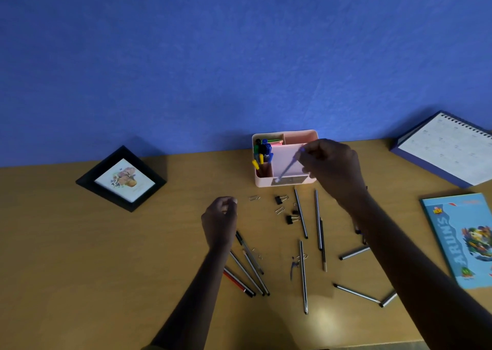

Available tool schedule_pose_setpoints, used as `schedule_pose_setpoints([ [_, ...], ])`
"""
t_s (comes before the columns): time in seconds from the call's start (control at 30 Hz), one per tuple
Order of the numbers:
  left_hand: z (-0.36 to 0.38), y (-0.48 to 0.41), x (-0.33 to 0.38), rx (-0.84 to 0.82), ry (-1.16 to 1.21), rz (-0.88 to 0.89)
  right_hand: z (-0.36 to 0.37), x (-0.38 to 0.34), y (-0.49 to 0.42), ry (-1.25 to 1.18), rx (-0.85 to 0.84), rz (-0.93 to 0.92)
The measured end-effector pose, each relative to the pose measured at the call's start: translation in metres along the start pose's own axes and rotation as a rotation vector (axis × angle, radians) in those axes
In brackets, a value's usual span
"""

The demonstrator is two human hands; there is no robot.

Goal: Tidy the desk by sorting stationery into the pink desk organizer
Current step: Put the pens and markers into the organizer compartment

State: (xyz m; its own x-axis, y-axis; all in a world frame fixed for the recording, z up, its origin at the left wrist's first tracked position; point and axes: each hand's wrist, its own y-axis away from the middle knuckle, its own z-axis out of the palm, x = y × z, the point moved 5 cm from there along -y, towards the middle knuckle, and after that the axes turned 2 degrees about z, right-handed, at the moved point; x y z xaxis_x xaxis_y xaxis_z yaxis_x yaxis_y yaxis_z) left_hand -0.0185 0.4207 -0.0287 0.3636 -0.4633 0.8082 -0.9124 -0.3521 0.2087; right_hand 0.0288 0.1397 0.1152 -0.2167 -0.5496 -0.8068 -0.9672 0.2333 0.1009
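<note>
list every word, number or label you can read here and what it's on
"ARUN'S": large pale letters running up the cover of the blue book.
"NEW": yellow badge near that book's top corner.
On the desk calendar: the grid print is too small to read.
On the framed picture: the faint line under the flowers is too blurred to read.
On the pink organizer: the dark label on its front is blurred and unreadable.

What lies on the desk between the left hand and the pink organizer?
In the head view, a silver paper clip lies between the left hand and the pink organizer, a black binder clip nearby.
</note>
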Motion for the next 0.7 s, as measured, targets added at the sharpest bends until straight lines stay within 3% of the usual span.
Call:
schedule_pose_setpoints([
  [0.4,0.003,0.009,-0.003,-0.008,-0.01,-0.003,0.077,0.022,-0.017,0.089,0.059,-0.021],
  [0.7,-0.005,0.003,-0.008,0.015,-0.013,-0.025,0.095,0.036,-0.025,0.111,0.062,0.014],
])
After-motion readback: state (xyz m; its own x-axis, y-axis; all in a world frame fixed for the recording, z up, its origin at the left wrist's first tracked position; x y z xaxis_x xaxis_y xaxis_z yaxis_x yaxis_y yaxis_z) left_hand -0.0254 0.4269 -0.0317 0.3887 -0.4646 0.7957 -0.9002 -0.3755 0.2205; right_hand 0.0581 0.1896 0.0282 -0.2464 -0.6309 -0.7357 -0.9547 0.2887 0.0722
